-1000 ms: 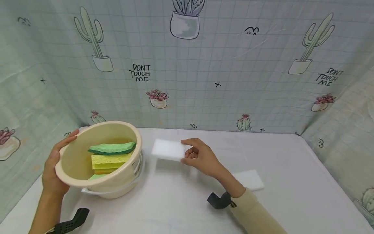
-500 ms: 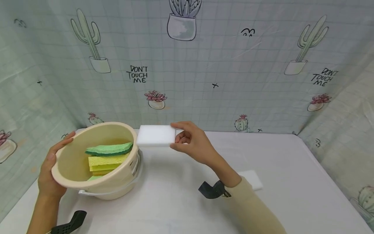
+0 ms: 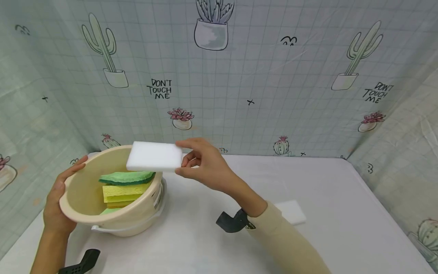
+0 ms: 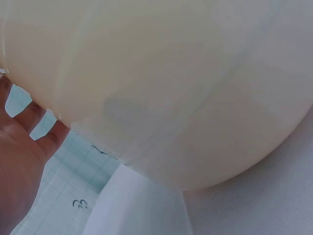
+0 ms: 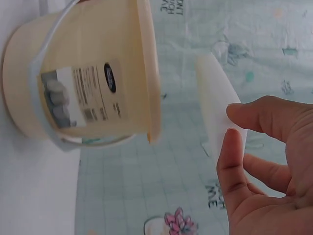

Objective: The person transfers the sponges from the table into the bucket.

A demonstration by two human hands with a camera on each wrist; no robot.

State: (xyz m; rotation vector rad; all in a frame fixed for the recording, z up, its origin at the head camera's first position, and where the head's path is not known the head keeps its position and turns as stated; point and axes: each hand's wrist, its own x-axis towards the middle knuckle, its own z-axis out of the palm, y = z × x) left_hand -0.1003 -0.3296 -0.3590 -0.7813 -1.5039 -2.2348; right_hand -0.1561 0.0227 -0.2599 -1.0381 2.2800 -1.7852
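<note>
My right hand [image 3: 205, 163] pinches one end of a white block-shaped sponge [image 3: 155, 156] between thumb and fingers. In the head view the sponge overlaps the back right rim of a cream bucket [image 3: 80, 213]; the right wrist view has the sponge [image 5: 220, 93] raised beyond the rim, apart from it. My left hand [image 3: 59, 205] holds the bucket at its left side, fingers curving along the outer wall up to the rim. Inside the bucket lie a green sponge [image 3: 126, 177], yellow sponges [image 3: 124, 190] below it, and a pale green piece at the bottom.
Another white block [image 3: 291, 212] lies on the white table [image 3: 212, 243], partly behind my right forearm. The bucket's handle [image 3: 130, 225] hangs down on its near side. A cactus-print curtain [image 3: 226, 76] closes off the back and sides.
My right hand has lifted the white sponge from low over the table and carried it left to above the bucket's rim. My left hand keeps its hold on the bucket.
</note>
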